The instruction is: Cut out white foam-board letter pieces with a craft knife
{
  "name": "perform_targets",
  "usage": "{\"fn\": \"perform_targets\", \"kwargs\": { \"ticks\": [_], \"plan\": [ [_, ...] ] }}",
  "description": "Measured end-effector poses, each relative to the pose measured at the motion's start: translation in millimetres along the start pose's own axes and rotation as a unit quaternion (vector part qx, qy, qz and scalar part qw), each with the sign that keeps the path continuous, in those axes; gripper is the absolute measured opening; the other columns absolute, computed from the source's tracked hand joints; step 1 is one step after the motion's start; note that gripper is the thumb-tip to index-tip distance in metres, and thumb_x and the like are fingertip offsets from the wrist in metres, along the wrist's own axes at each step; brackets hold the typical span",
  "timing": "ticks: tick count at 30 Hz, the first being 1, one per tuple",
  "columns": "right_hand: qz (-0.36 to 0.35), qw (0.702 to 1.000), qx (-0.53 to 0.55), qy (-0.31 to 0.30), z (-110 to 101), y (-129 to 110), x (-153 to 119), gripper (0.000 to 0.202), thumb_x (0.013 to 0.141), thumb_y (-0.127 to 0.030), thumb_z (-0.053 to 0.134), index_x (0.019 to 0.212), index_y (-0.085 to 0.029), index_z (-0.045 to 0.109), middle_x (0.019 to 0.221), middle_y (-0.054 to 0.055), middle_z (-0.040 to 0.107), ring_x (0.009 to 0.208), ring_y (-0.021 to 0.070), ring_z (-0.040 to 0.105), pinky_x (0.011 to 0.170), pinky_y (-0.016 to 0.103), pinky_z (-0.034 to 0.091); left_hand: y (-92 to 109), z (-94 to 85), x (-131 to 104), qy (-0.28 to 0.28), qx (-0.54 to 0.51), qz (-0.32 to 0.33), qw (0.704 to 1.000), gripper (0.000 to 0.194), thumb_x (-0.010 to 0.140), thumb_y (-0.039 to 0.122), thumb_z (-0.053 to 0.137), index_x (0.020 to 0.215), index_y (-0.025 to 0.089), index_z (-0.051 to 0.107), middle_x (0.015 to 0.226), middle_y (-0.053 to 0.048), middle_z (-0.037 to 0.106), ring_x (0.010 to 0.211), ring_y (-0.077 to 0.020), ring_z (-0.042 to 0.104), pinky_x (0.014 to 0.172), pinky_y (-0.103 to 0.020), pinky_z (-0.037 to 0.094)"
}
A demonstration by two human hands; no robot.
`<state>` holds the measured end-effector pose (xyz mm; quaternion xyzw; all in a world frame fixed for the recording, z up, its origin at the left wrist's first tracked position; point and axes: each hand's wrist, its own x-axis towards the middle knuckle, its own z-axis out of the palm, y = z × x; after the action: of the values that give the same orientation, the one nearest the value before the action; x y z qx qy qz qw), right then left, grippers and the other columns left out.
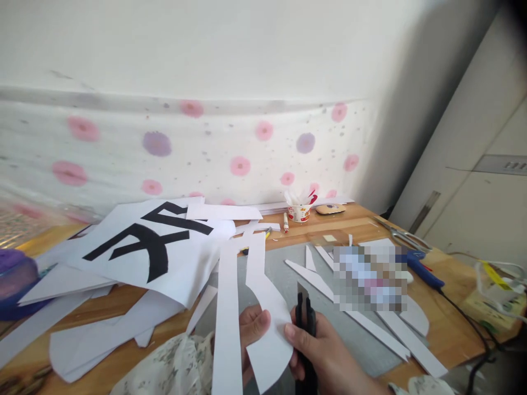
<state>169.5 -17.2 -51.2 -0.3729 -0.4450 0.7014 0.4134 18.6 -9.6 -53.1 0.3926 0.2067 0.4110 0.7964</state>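
Observation:
My left hand [252, 329], low in the middle of the head view, grips a curved white cut-out [269, 304] with the thumb on its face. A long straight white strip [228, 307] stands upright just left of it, covering part of that hand; whether the fingers also hold the strip, I cannot tell. My right hand [329, 348] is closed around a black utility knife [305, 329], blade pointing up and away. Its thumb touches the right edge of the curved cut-out. Below both hands lies a grey cutting mat [288, 263].
Left lies a white sheet with black strokes [158, 247] over white offcuts [99, 334]. Several thin white pieces [370, 329] lie right, beside a pixelated patch. Beyond are a blue glue gun [424, 271] with cord, scissors [405, 236], and a patterned cup [299, 213] by the wall.

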Motion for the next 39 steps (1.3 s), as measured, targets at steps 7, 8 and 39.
{"fn": "perform_targets", "kwargs": {
  "ticks": [7, 8, 39],
  "plan": [
    [0.009, 1.000, -0.004, 0.016, 0.1, -2.7, -1.6, 0.055, 0.062, -0.066, 0.074, 0.069, -0.018, 0.049, 0.048, -0.005, 0.049, 0.040, 0.0056, 0.042, 0.040, 0.019, 0.029, -0.5, 2.5, 1.6, -0.021, -0.019, 0.009, 1.000, 0.041, 0.081, 0.056, 0.059, 0.089, 0.016, 0.068, 0.060, -0.006, 0.064, 0.060, -0.0236, 0.066, 0.055, -0.028, 0.046],
    [0.009, 1.000, -0.010, 0.015, 0.0, -2.5, -2.4, 0.055, 0.062, -0.066, 0.074, 0.069, -0.018, 0.049, 0.048, -0.005, 0.049, 0.040, 0.0056, 0.042, 0.040, 0.019, 0.029, -1.5, 1.7, 2.1, -0.023, -0.026, 0.015, 0.999, 0.041, 0.081, 0.056, 0.059, 0.089, 0.016, 0.068, 0.061, -0.006, 0.065, 0.060, -0.0238, 0.066, 0.055, -0.029, 0.046],
    [-0.022, 0.998, -0.062, 0.025, -10.8, -23.2, -8.7, 0.045, 0.073, -0.059, 0.068, 0.070, -0.019, 0.050, 0.050, -0.005, 0.049, 0.043, 0.0082, 0.043, 0.044, 0.022, 0.033, 6.6, 9.9, -0.3, 0.122, 0.085, -0.049, 0.988, 0.041, 0.060, 0.049, 0.078, 0.073, 0.012, 0.064, 0.061, -0.001, 0.063, 0.063, -0.0178, 0.063, 0.055, -0.021, 0.037]
  ]
}}
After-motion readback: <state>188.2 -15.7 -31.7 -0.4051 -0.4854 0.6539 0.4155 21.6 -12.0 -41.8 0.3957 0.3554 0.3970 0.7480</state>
